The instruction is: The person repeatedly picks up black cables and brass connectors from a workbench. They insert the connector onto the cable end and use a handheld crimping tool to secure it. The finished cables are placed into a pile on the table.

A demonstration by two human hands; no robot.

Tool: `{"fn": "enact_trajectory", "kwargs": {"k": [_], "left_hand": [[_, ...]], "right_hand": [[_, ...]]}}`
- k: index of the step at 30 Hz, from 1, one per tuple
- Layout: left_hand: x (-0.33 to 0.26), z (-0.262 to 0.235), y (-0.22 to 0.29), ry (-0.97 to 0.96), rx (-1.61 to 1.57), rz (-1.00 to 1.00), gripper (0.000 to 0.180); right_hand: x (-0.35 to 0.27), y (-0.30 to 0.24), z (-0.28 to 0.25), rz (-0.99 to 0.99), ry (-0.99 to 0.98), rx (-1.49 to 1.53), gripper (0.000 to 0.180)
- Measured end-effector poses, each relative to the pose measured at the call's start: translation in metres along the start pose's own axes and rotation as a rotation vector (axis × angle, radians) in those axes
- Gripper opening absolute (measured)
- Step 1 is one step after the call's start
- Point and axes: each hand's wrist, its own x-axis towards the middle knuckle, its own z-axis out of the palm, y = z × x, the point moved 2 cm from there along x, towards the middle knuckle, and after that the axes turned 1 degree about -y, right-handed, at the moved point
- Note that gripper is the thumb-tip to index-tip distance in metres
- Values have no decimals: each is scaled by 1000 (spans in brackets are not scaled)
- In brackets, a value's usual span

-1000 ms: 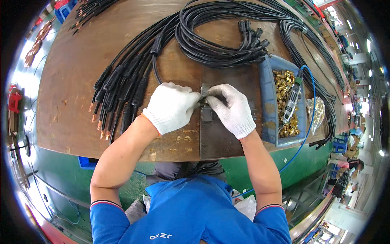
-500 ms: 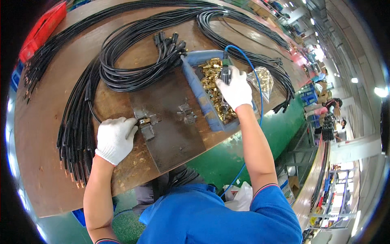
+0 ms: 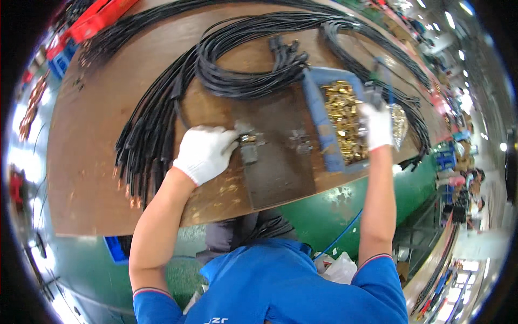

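Note:
My left hand [image 3: 206,154], in a white knit glove, pinches the end of a black cable [image 3: 180,112] at a small metal fixture [image 3: 249,154]. A brass fitting [image 3: 248,139] sits in that fixture, just beyond the fingertips. The fixture stands on a dark plate [image 3: 278,181]. My gloved right hand [image 3: 377,125] is closed around a dark power tool [image 3: 373,94] with a blue hose, smeared by motion. This hand is at the right edge of a blue bin [image 3: 320,127] filled with loose brass fittings [image 3: 343,116].
Coiled black cables [image 3: 216,81] spread over the brown table [image 3: 81,178]; a bundle of cable ends [image 3: 145,156] lies to the left. A second small fixture [image 3: 300,141] is on the plate. Beside the bin lies a clear bag [image 3: 399,127]. A red crate [image 3: 100,20] stands far left.
The view has swung left, so the table sits further right. My right hand has moved with the tool from above the fittings to the bin's right edge. My left hand stays at the fixture.

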Motion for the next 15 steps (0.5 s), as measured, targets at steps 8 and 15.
{"fn": "enact_trajectory", "kwargs": {"k": [8, 15], "left_hand": [[-8, 2, -6, 25, -27, -10, 15], [0, 1, -2, -33, 3, -18, 16]], "right_hand": [[-37, -116, 53, -17, -355, 1185, 30], [-90, -94, 157, -154, -596, 986, 26]]}}
